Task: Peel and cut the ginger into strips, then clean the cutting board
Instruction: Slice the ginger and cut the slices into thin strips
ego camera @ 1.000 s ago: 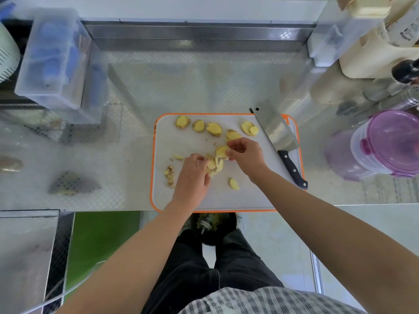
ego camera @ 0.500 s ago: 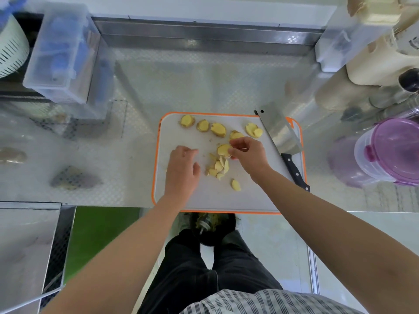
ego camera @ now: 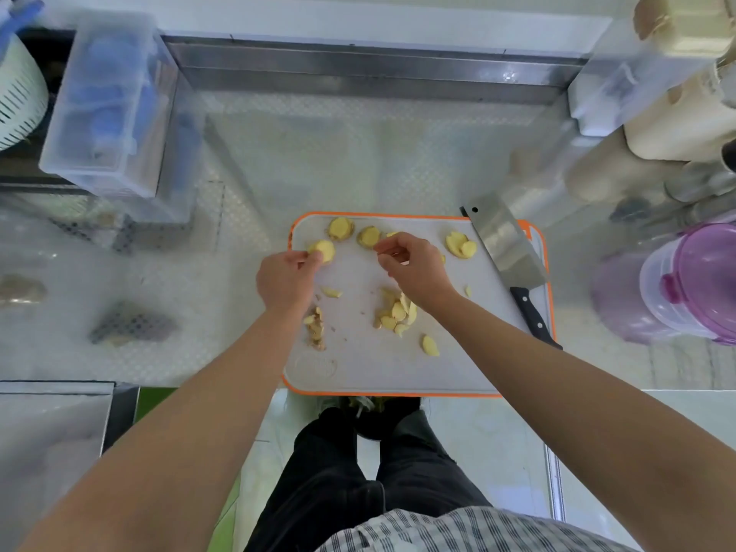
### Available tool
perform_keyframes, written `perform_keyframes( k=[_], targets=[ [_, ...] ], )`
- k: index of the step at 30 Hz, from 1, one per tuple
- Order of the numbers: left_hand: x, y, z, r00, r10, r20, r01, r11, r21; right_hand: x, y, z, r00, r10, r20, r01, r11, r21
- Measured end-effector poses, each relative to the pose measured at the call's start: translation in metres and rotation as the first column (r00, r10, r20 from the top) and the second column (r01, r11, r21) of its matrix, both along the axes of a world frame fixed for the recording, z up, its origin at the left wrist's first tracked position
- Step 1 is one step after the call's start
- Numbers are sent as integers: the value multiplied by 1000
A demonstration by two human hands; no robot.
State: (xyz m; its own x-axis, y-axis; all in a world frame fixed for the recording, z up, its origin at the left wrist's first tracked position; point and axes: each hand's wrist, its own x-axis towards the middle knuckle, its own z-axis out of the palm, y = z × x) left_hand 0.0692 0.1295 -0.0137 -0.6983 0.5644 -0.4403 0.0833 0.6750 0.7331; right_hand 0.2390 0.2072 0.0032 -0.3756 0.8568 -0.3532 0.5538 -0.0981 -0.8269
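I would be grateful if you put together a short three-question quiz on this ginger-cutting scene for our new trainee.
1. True or false: the right hand grips the cleaver.
2. What does the left hand pinch? A) a ginger slice B) a spoon C) the cleaver's handle
3. Fill in: the cutting board has an ______ rim.
Key: 1 false, the cleaver lies untouched on the board's right side. 2 A. 3 orange.
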Motion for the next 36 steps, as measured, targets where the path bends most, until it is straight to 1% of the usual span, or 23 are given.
perform_keyframes(
  k=[3,6,7,8,9,11,12,13,14,16,17,18,19,21,23,26,29,32,36],
  targets=[
    [-9,10,2,984,-67,-166,47,991,-123,-2,1,-4,996,50,69,-54,997,51],
    [-15,10,0,929,-237,-285,146,940,-307,-1,-2,-8,989,99,108,-109,990,88],
    [-16,8,0,909,-269,-320,155,927,-340,0,-3,-8,987,113,116,-125,988,96],
    [-17,5,0,893,-279,-354,157,929,-337,2,-5,-9,985,123,124,-136,986,98],
    [-16,2,0,877,-276,-393,163,941,-298,5,-6,-8,983,128,129,-141,985,98],
    [-10,-3,1,835,-282,-472,227,959,-171,12,-8,-9,983,127,136,-142,984,106],
    [-5,-5,3,816,-305,-491,292,951,-105,16,-9,-10,980,132,146,-150,982,118],
    [1,-7,5,797,-361,-485,385,922,-53,20,-10,-11,976,143,164,-165,977,134],
    [8,-10,8,759,-452,-468,500,866,-25,25,-11,-11,970,153,188,-182,972,151],
    [26,-15,11,617,-663,-425,719,694,-37,35,-13,-11,958,176,225,-220,956,192],
    [35,-18,11,549,-731,-406,783,619,-57,41,-15,-11,947,205,247,-257,945,202],
    [45,-20,10,509,-764,-397,812,579,-75,47,-18,-11,924,257,284,-317,928,193],
    [53,-22,7,499,-773,-391,815,572,-91,53,-21,-11,886,321,335,-392,904,170],
    [66,-25,1,515,-770,-376,797,592,-120,61,-29,-14,815,392,427,-493,856,155],
    [74,-29,-2,539,-753,-378,768,624,-147,64,-35,-17,819,354,452,-473,862,183],
    [81,-34,-2,554,-725,-410,736,656,-166,65,-40,-21,870,272,411,-379,902,206],
    [87,-34,-3,604,-694,-392,712,691,-127,67,-43,-22,903,239,356,-321,927,193],
    [95,-31,-4,623,-677,-392,700,706,-109,69,-42,-17,941,189,280,-242,955,171],
    [94,-29,-5,726,-583,-365,606,793,-60,81,-35,-9,981,-37,193,8,989,148]
  ],
)
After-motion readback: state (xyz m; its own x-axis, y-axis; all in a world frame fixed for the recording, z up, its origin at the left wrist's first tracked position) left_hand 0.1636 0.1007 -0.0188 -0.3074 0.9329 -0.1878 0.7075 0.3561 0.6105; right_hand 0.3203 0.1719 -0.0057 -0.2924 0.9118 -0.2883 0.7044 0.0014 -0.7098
